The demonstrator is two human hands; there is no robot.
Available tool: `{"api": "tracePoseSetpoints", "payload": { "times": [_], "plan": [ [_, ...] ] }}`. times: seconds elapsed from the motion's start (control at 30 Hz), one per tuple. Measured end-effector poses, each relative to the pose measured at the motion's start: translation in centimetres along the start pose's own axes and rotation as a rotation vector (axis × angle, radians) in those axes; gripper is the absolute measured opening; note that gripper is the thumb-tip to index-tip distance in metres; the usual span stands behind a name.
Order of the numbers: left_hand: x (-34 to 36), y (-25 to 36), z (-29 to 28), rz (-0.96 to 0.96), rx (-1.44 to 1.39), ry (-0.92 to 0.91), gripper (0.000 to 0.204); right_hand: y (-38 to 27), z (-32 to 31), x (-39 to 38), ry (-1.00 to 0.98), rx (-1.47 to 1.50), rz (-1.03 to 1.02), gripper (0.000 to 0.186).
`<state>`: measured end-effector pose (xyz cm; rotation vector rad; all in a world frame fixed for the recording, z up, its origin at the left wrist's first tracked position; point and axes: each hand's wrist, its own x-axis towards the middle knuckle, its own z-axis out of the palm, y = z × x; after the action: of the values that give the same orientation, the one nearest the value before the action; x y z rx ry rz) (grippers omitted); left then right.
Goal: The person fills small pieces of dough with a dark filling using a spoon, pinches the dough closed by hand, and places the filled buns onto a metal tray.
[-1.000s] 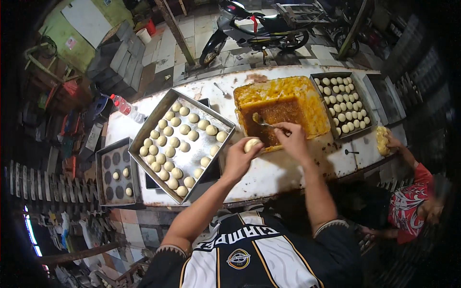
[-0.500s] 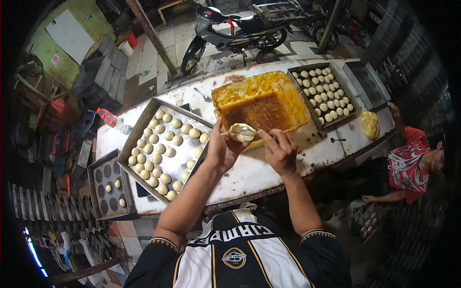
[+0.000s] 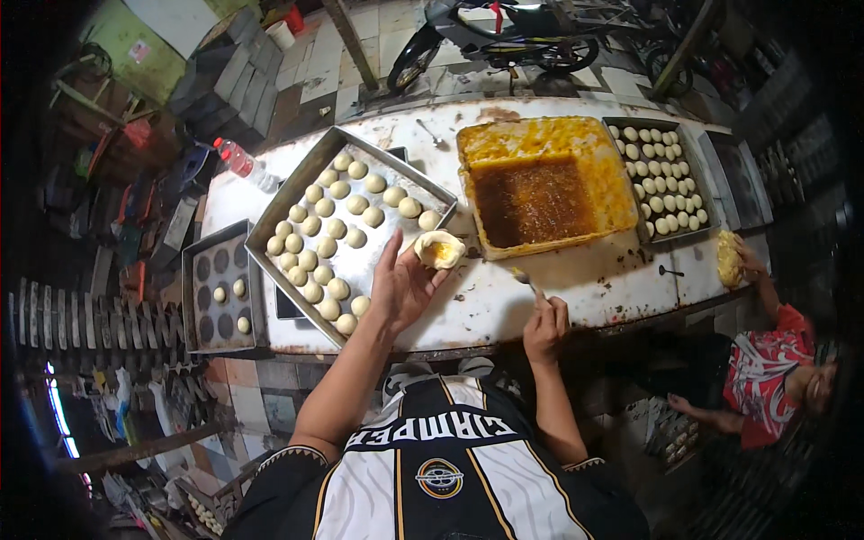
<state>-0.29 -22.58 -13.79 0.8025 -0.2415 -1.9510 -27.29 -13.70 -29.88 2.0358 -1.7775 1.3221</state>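
While the right hand (image 3: 546,331) curls closed around a spoon (image 3: 537,291) before the filling tub (image 3: 618,184), the loosely curled left hand (image 3: 401,290) cradles a filled dough cup (image 3: 440,250) just left of the tub; probably soft, light, easily torn, it wants support from beneath.

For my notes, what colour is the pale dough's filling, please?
Yellowish orange filling, seen in the head view.

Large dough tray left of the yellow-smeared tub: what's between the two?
The head view shows a metal utensil on the table and opened dough in the left hand.
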Motion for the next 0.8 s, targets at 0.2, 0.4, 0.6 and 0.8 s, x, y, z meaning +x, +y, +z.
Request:
{"api": "tracePoseSetpoints", "payload": {
  "times": [0.2, 0.4, 0.6, 0.8],
  "plan": [
    [-3.1, 1.0, -0.8, 0.158, 0.377, -0.304, 0.066, 5.8, 2.7, -7.0, -0.434, -0.165, 0.484, 0.066],
    [-6.8, 2.5, -1.7, 0.483, 0.818, -0.261, 0.055, -8.0, 0.0, 3.0, -0.306, 0.298, 0.321, 0.068],
    [-13.0, 6.3, -4.0, 0.603, 0.968, -0.421, 0.047, -25.1, -1.1, 8.0, -0.274, 1.152, 0.255, 0.06],
    [-17.8, 9.1, -7.2, 1.195, 1.2, -0.394, 0.033, -34.8, -2.0, 7.5, -0.21, 1.588, 0.572, 0.022]
  ]
}}
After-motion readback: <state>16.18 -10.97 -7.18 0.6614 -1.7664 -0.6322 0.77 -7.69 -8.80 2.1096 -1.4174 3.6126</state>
